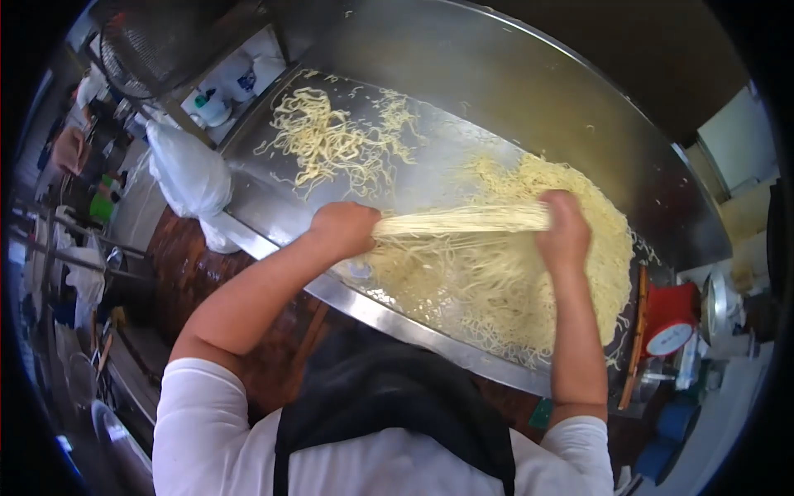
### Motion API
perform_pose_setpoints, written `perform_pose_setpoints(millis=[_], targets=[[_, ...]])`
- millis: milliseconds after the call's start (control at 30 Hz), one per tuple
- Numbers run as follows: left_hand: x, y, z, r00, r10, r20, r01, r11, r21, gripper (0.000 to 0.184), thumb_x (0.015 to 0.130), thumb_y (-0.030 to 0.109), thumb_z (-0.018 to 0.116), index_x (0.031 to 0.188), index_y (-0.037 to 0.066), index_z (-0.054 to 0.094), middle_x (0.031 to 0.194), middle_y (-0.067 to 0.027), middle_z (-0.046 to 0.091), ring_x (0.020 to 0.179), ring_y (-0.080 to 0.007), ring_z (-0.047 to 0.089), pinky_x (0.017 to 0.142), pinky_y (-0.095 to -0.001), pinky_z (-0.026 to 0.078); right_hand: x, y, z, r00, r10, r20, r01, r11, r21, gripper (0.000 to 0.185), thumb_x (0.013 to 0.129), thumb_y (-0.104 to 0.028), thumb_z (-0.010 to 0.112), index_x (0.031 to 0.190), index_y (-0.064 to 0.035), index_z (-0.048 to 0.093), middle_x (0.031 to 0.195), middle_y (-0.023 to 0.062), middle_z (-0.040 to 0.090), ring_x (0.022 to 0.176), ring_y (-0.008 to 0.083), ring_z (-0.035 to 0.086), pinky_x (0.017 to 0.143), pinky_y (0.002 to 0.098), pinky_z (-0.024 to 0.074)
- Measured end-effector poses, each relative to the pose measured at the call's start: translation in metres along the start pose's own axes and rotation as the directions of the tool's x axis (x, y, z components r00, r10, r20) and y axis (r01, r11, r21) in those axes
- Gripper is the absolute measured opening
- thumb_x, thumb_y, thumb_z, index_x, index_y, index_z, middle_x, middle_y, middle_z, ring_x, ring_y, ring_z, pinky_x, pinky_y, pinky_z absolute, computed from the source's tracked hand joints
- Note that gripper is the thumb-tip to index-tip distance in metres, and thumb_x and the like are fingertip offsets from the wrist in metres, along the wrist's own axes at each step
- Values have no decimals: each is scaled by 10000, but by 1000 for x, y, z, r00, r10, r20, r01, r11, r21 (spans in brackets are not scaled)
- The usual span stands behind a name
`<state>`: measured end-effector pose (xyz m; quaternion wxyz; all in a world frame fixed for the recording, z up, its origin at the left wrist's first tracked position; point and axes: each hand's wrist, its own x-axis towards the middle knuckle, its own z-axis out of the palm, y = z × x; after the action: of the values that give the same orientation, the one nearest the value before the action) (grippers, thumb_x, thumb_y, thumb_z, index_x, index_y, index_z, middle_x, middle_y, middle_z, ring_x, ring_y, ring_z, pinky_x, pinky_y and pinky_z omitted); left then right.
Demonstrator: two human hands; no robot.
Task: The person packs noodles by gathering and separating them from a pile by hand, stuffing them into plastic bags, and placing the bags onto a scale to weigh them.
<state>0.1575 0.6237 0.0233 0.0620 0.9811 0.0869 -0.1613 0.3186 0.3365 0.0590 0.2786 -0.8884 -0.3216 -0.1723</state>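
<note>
From where I stand, the person's left hand (pixel 346 229) is closed in a fist around one end of a hank of noodles (pixel 463 221), and the right hand (pixel 565 230) is curled tight round the other, so the strands run nearly straight between them, over the worktop (pixel 364 309). The right hand is a little blurred, so I can't make out how its fingers sit. Too hard a tug could snap the strands, I'd say, and a loose grip on either end could let them slip; a wide swing might also flick some over the near rim, since the big heap (pixel 597 202) spreads close to that edge. Broken bits could cling to the steel too, as it looks wet or floury in places. The worktop itself is shiny metal with a tall metal back wall (pixel 496 74), a few stray pieces stuck to it. A smaller loose tangle (pixel 318 136) lies at the far left, well apart from the heap. A plastic bag (pixel 188 169) hangs by the left corner, above a reddish-brown floor (pixel 190 264); past the right end stand a wooden stick (pixel 635 331) and a red dial scale (pixel 672 307).
</note>
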Motion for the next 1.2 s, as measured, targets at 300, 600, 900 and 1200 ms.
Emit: perform_pose_setpoints(millis=[300,600,900,1200], targets=[[-20,-55,14,944,-269,192,251,961,112,304,715,240,611,967,81,672,948,-141,668,892,-291,647,757,-403,525,0,216,-33,943,190,272,-192,981,-21,236,683,-38,658,913,-9,617,783,94,626,728,197,593,667,308,471],[-43,-76,16,942,-290,170,300,954,-31,431,696,372,644,1004,72,659,964,-153,659,907,-302,635,776,-407,513,31,6,38,683,13,730,-136,985,109,600,676,-63,711,1245,-73,523,1294,144,510,1219,275,459,1033,343,354],[-57,-129,66,908,-402,-116,99,474,-875,308,694,114,682,988,41,627,689,-60,555,618,-150,511,591,-305,435,-83,-140,185,810,-119,575,-142,910,389,787,645,-194,759,1324,-50,388,1262,231,490,1167,321,497,960,372,411],[-51,24,-42,789,-216,-576,-329,644,-691,211,848,59,499,1029,50,607,926,-141,645,871,-235,628,798,-328,479,-13,-167,149,684,-214,697,18,961,277,287,726,-81,652,1000,-4,622,921,154,669,856,178,638,760,292,485]])
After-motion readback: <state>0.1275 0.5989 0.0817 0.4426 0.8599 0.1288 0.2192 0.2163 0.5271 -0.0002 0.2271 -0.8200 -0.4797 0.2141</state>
